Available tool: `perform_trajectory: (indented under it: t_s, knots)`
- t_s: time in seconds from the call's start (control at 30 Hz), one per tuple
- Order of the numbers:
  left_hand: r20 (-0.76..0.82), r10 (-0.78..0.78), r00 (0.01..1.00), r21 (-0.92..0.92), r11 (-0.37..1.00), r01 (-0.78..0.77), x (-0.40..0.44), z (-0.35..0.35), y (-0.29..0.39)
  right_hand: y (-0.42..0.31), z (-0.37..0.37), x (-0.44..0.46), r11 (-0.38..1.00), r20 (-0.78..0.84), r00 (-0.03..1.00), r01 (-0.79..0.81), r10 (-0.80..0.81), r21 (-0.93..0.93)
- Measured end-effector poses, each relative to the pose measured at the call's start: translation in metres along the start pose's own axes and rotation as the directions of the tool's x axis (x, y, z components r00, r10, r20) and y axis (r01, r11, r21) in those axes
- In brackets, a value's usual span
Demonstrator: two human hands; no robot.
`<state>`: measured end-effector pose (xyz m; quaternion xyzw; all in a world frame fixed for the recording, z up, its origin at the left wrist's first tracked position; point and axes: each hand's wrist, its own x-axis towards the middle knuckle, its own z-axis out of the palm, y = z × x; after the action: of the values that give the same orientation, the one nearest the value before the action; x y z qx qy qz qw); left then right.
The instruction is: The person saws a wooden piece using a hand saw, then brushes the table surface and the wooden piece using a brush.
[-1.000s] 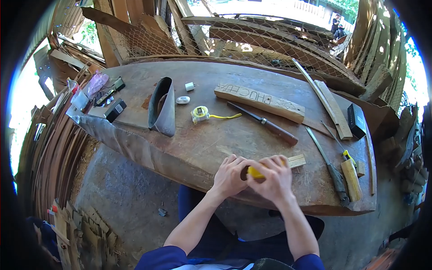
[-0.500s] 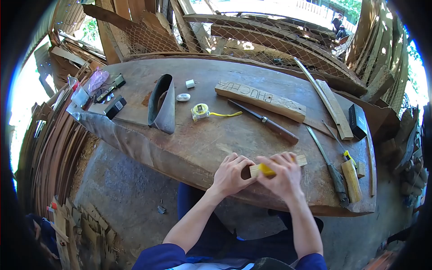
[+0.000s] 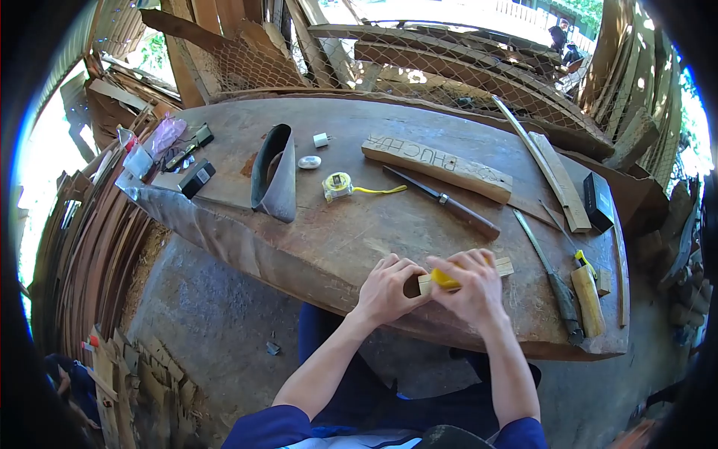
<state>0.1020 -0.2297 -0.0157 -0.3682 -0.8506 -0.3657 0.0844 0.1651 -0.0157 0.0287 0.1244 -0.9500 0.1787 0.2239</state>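
Note:
My left hand (image 3: 389,286) grips the left end of a small pale wood strip (image 3: 505,267) near the front edge of the workbench. The fingers of my right hand (image 3: 473,286) are closed over a yellow piece (image 3: 444,280), pressed on top of the strip. Motion blurs this hand, and I cannot make out exactly what the yellow piece is. Behind my hands lies a chisel-like tool (image 3: 449,203) with a brown handle. A lettered wood block (image 3: 437,168) rests beyond it, and a tape measure (image 3: 338,186) with its yellow end pulled out is farther left.
On the workbench (image 3: 329,247), a curved metal sleeve (image 3: 275,176), a white adapter (image 3: 321,140) and a white oval case (image 3: 309,162) stand left. To the right are a file (image 3: 557,292), a yellow-necked tool (image 3: 588,295), a black box (image 3: 597,202) and long strips (image 3: 540,168). Chain-link fencing stands behind.
The whole view has shifted slightly. Both hands keep the same places on the wood strip, and the right hand is blurred in both frames.

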Motion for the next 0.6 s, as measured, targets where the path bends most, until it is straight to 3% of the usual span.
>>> perform_trajectory:
  t_s: [0.13,0.3,0.4,0.53,0.6]
  knots:
    - [-0.009,-0.001,1.000,0.030,1.000,0.001,0.000,-0.001,0.004,0.012,0.002,0.008,0.990,-0.052,0.995,-0.091,0.086,-0.105]
    - [0.022,-0.006,1.000,0.035,0.999,0.005,-0.003,0.001,-0.010,-0.038,0.015,0.014,0.998,0.003,0.999,0.054,-0.054,-0.015]
    - [0.018,0.010,1.000,0.006,1.000,-0.011,-0.001,0.002,-0.009,-0.027,0.001,0.003,0.994,-0.009,1.000,0.026,-0.025,0.109]
    - [0.028,-0.042,0.999,-0.010,0.999,0.042,0.001,-0.002,0.005,0.003,-0.003,0.009,0.993,-0.076,0.991,-0.114,0.113,-0.017]
    - [0.000,-0.017,1.000,0.017,1.000,0.017,-0.001,0.001,0.001,-0.011,0.011,0.018,0.998,-0.112,0.992,-0.065,0.066,0.013]
